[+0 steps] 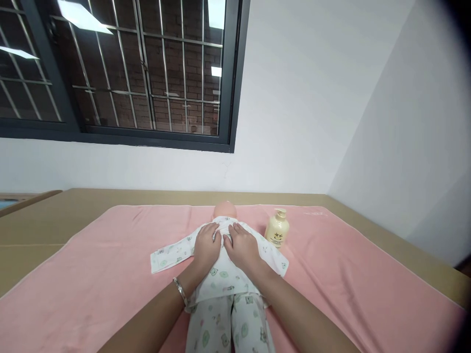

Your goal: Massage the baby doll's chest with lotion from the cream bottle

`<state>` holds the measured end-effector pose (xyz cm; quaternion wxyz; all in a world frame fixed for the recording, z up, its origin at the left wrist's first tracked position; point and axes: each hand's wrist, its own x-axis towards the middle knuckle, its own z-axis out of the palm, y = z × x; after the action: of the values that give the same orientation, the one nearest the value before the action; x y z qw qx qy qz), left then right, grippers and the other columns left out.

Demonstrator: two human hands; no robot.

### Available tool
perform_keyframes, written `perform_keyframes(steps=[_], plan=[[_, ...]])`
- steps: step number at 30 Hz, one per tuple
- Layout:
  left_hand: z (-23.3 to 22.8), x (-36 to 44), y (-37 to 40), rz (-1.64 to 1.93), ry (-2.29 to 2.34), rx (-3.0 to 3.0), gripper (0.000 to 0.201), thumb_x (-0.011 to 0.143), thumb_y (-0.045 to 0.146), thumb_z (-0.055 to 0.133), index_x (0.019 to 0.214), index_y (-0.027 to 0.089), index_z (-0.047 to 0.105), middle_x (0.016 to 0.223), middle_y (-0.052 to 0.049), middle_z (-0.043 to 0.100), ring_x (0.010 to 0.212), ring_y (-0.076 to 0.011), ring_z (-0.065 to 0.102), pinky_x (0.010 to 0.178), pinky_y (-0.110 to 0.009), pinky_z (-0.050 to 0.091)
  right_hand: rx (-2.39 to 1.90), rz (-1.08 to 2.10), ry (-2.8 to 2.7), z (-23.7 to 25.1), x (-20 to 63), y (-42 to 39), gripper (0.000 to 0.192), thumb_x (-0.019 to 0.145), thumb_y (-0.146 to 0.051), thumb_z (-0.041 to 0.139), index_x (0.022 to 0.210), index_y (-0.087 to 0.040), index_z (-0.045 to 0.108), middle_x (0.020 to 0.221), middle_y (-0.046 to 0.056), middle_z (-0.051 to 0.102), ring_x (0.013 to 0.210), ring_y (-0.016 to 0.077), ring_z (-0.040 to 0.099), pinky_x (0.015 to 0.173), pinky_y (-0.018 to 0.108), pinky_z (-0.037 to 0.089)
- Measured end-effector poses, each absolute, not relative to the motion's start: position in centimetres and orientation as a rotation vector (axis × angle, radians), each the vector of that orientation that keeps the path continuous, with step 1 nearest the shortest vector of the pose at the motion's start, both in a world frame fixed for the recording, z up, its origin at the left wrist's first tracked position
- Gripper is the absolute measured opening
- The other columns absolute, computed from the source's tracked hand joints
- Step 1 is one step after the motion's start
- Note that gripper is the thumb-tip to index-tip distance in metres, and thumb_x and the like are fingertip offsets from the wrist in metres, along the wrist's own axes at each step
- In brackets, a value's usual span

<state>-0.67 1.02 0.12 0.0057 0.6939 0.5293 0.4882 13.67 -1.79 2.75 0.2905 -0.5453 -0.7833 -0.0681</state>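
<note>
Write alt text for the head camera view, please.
Both hands, left hand and right hand, rest flat on the chest of a baby doll in printed pyjamas, lying on a pink towel. A cream pump bottle stands beside the doll's head.

obstacle: cream plastic pump bottle [277,229] upright just right of doll's shoulder | free: bare pink towel [91,274] left, right, beyond bottle
</note>
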Motion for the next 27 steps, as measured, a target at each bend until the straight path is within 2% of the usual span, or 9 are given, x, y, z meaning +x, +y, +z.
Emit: perform_keyframes(steps=[27], plan=[[0.52,-0.54,0.68,1.427,1.679,2.156,0.034,0.087,0.022,0.041,0.110,0.015,0.066,0.116,-0.009,0.068,0.114,-0.0242,0.058,0.104,-0.043,0.043,-1.455,-0.184,-2.085,2.90,13.70,-2.04,0.045,0.098,-0.036,0.037,0.129,-0.011,0.057,0.134,0.015,0.057,0.128,0.0235,0.048,0.108,0.034,0.035]])
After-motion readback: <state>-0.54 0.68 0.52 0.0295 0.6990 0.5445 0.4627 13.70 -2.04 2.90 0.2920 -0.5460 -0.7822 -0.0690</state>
